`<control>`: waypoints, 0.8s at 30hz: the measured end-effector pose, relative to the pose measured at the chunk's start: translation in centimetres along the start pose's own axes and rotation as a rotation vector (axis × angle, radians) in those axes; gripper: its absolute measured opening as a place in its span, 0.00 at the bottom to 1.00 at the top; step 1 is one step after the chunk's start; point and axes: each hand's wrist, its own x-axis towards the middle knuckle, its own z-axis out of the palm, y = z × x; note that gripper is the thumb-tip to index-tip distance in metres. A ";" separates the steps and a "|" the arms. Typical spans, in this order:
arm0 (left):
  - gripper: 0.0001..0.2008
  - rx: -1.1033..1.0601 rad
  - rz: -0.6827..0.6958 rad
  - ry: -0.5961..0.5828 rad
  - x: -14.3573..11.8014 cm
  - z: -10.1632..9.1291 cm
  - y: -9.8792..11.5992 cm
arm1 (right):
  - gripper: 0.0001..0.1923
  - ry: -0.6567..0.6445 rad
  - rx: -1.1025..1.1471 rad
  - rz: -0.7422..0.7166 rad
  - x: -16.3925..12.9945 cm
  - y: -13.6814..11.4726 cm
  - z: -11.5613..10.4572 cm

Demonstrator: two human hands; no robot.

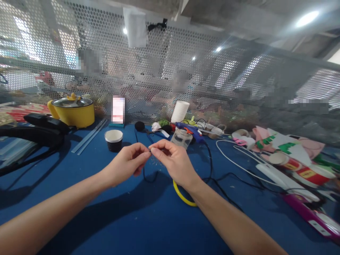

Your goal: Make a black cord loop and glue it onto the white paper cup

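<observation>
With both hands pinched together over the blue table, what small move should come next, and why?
Probably keep the pinch and draw the thin black cord taut. The left hand and right hand meet fingertip to fingertip on something too small to identify, while the cord hangs slack below.

A craft workshop — a blue bench (138,219) strewn with a glue gun (190,130), foam cut-outs (276,143), cords and paper cups (114,140), backed by a perforated metal screen (212,81) — other cluttered benches beyond.

The table (132,226) wears matt blue cloth, and the screen (212,71) behind it is perforated metal. The yellow pot (77,115) looks like glossy plastic (its lid shiny metal), while the cup (114,136) is paper.
</observation>
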 end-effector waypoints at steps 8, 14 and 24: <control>0.09 -0.072 0.032 0.062 -0.1 0.1 -0.2 | 0.07 0.014 0.160 0.102 0.1 0.4 0.5; 0.07 0.105 0.118 0.151 -0.2 0.0 -0.1 | 0.08 0.044 0.349 0.151 -0.2 0.6 1.2; 0.06 0.413 0.328 0.297 0.2 -0.3 -1.1 | 0.12 0.001 0.534 0.260 0.0 0.7 1.5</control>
